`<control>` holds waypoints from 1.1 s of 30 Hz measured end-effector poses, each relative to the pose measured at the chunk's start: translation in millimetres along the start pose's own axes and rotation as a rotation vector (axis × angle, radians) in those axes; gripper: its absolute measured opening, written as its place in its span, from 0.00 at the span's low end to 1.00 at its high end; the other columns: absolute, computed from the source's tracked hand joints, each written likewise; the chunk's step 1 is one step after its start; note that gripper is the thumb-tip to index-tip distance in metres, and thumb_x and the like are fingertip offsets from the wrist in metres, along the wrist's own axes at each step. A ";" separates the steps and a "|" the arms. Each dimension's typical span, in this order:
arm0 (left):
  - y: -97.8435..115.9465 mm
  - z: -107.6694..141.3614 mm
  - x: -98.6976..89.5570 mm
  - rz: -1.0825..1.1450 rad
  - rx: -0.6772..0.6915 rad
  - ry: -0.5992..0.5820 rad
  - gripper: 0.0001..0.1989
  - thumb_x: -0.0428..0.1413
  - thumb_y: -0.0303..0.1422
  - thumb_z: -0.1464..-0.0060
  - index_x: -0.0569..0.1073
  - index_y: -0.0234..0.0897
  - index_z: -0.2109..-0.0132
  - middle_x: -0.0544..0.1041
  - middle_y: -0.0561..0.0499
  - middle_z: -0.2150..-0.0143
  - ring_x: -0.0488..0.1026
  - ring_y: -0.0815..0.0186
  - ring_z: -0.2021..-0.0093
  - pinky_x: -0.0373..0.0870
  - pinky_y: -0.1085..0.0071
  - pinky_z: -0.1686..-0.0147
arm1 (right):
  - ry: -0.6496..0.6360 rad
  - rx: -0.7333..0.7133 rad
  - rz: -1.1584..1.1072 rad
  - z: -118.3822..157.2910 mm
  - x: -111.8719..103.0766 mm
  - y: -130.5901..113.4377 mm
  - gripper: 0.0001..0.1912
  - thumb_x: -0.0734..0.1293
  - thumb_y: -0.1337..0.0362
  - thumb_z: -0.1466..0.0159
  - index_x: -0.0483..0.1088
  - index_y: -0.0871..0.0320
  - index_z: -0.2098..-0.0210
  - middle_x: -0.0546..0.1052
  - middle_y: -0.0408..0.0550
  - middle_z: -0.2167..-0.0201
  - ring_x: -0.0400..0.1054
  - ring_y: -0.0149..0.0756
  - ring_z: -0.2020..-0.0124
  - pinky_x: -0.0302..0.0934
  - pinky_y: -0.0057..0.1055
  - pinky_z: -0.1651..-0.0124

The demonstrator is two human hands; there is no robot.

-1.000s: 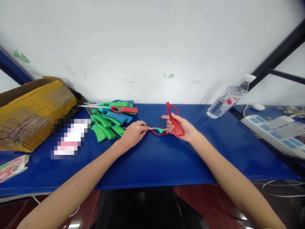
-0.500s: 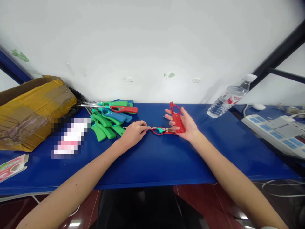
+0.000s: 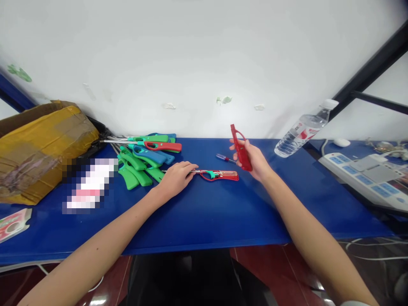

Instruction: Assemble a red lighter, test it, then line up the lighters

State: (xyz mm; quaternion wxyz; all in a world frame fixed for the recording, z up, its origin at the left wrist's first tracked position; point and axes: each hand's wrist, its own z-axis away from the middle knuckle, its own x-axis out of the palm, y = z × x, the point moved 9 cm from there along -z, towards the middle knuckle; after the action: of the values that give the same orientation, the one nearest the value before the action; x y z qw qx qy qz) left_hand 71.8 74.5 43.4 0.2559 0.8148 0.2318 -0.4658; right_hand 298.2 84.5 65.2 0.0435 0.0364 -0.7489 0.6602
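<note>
An opened red lighter (image 3: 223, 175) lies on the blue table with its inner parts and a teal trigger exposed. My left hand (image 3: 179, 176) is closed on the metal rod of that lighter, its fingertips near the handle. Raised above the table, my right hand (image 3: 255, 159) grips a loose red half shell (image 3: 241, 152), which is tilted upright. Just left of the right hand lies a screwdriver (image 3: 222, 157) with a clear and purplish handle. Several green, blue and red lighters (image 3: 145, 159) are piled left of my left hand.
A taped cardboard box (image 3: 47, 148) stands at the left, with a torn card (image 3: 14, 224) before it. A water bottle (image 3: 301, 131) leans at the right, beside a white power strip (image 3: 363, 178) and cables.
My right hand has lifted slightly away to the right with the red shell, uncovering the handle of the opened lighter and the screwdriver. My left hand stays at the rod.
</note>
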 end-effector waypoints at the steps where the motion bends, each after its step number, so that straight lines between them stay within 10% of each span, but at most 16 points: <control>1: -0.1 0.0 -0.3 0.002 -0.005 0.000 0.12 0.51 0.29 0.36 0.74 0.38 0.48 0.79 0.47 0.56 0.76 0.61 0.56 0.72 0.65 0.55 | 0.031 -0.053 0.062 0.5 -0.9 -3.5 0.24 0.65 0.42 0.38 0.75 0.53 0.55 0.76 0.47 0.61 0.68 0.29 0.75 0.59 0.25 0.81; 7: 0.6 -0.5 -0.3 -0.002 -0.011 -0.018 0.12 0.52 0.29 0.37 0.73 0.37 0.48 0.79 0.46 0.55 0.76 0.59 0.56 0.73 0.63 0.54 | 0.093 -0.187 0.269 4.6 -1.2 -8.3 0.25 0.71 0.44 0.42 0.75 0.55 0.53 0.77 0.48 0.64 0.70 0.33 0.73 0.63 0.29 0.76; 15: 1.4 -0.7 -2.7 0.035 -0.018 -0.005 0.12 0.51 0.30 0.36 0.74 0.38 0.49 0.78 0.46 0.52 0.76 0.60 0.54 0.74 0.64 0.53 | -0.129 -0.391 0.713 16.7 30.3 -13.4 0.21 0.71 0.53 0.39 0.76 0.54 0.50 0.79 0.51 0.54 0.74 0.44 0.56 0.67 0.44 0.50; 33: -3.2 -0.1 -6.7 0.055 -0.053 -0.077 0.16 0.55 0.35 0.39 0.73 0.36 0.45 0.74 0.42 0.46 0.72 0.55 0.48 0.72 0.58 0.47 | -0.480 -0.399 1.049 33.1 70.4 12.2 0.22 0.69 0.50 0.36 0.75 0.52 0.46 0.77 0.53 0.51 0.73 0.47 0.53 0.69 0.44 0.50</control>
State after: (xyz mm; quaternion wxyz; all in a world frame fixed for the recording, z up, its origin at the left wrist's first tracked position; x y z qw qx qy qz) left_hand 66.8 76.1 48.7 0.2989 0.7952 0.2117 -0.4832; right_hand 226.4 53.4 57.0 -0.4515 -0.1985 -0.7650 0.4141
